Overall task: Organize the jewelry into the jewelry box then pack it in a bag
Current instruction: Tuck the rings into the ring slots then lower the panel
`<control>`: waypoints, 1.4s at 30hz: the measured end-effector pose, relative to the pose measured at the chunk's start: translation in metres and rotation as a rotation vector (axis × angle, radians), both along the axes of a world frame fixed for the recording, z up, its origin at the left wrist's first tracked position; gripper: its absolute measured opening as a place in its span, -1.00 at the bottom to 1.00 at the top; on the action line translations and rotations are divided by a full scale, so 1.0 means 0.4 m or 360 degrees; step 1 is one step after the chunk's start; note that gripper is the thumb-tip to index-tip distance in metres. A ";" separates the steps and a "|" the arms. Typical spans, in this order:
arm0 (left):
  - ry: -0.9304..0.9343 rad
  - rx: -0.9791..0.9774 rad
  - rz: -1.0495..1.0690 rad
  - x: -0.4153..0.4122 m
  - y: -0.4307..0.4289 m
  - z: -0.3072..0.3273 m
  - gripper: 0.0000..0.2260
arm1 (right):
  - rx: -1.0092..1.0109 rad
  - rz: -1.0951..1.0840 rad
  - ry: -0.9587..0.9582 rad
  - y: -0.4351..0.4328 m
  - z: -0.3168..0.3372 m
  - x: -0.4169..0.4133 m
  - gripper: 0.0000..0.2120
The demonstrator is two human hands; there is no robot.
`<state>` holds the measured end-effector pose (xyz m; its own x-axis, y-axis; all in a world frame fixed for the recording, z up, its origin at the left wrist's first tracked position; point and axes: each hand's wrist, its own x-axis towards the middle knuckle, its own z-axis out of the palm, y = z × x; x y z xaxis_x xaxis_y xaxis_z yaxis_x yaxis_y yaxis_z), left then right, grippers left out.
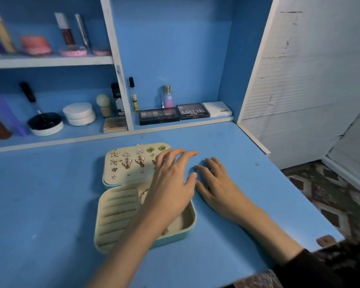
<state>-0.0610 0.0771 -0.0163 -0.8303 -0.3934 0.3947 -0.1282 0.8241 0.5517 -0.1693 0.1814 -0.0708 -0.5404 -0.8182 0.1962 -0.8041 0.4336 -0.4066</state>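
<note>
A light blue jewelry box [187, 226] with cream lining lies open on the blue desk [50, 204]. Its lid panel [121, 173] holds several pairs of earrings [126, 163]. The base has ring rolls [117, 213] at left and a compartment with a gold ring [143, 194]. My left hand [170, 183] hovers over the box's right side, fingers spread and straight, holding nothing. My right hand [216, 183] rests flat on the desk just right of the box, fingers extended. No bag is in view.
Shelves at the back hold cosmetics: eyeshadow palettes [159, 116], a perfume bottle [167, 96], white compacts [79, 113], a black jar [45, 123]. The desk's right edge [299, 194] drops to a patterned floor. A white slatted panel [299, 80] stands at right.
</note>
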 end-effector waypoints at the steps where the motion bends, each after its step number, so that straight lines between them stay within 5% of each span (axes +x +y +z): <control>1: -0.0009 -0.0003 0.0016 0.003 -0.009 0.001 -0.61 | -0.0013 0.0052 -0.0027 -0.018 0.001 0.001 -0.14; 6: -0.0057 -0.0002 0.0051 0.007 -0.038 0.005 -0.61 | -0.0364 0.0070 -0.0682 -0.037 0.064 -0.009 -0.70; 10: -0.0190 0.0013 0.0015 -0.010 -0.046 0.009 -0.64 | -0.0504 -0.0173 -0.0580 0.005 0.061 -0.063 -0.71; 17: -0.0477 -0.0212 -0.0078 -0.072 -0.051 -0.003 -0.77 | -0.0398 -0.0090 -0.0470 0.017 0.042 -0.088 -0.83; 26: -0.0636 -0.0316 -0.0139 -0.146 -0.061 -0.019 -0.69 | -0.0561 -0.0169 -0.0413 0.031 0.036 -0.074 -0.85; 30: -0.0717 -0.0411 -0.0114 -0.166 -0.064 -0.030 -0.90 | -0.0453 -0.0103 -0.0335 0.026 0.031 -0.073 -0.87; 34: -0.0624 -0.0574 -0.0056 -0.170 -0.060 -0.031 -0.82 | -0.0490 -0.0174 -0.0492 0.025 0.040 -0.076 -0.89; 36: -0.0482 -0.0459 -0.0005 -0.155 -0.064 -0.015 -0.79 | -0.0584 -0.0227 -0.0625 0.027 0.048 -0.076 -0.90; 42: 0.0084 0.0563 0.0120 -0.018 -0.105 0.050 -0.85 | -0.0761 -0.0267 -0.0907 0.037 0.072 -0.067 -0.88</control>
<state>-0.0681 0.0349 0.0037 -0.7759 -0.5724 0.2650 -0.1447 0.5704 0.8085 -0.1959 0.1964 -0.0420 -0.7740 -0.6121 0.1619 -0.3523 0.2039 -0.9134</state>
